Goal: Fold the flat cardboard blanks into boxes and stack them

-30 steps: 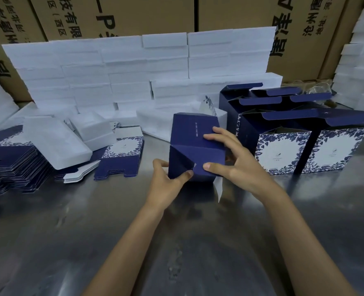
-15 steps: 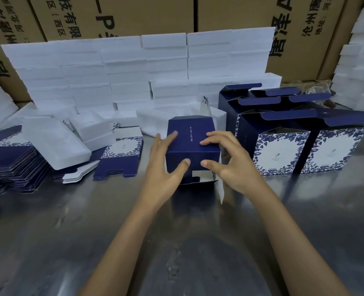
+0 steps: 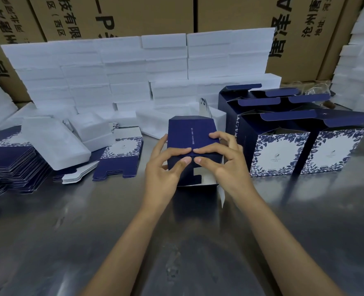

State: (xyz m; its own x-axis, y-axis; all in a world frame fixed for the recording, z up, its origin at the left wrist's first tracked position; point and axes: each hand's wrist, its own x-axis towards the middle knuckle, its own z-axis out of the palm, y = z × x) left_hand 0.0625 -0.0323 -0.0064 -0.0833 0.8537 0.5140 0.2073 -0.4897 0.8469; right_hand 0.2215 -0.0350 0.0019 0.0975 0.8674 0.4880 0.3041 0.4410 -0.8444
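Below, steel table, foam blocks, cartons

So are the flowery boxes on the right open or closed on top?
Open. The flowery boxes stand upright with their dark blue top flaps sticking out, not tucked in.

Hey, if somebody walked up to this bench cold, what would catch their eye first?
Probably the dark blue box at the centre of the metal table, gripped by the left hand and right hand with thumbs meeting on its near face. Next, the folded floral-print boxes standing open-topped at the right, and the wall of white foam blocks behind. A pile of flat blanks lies at the far left.
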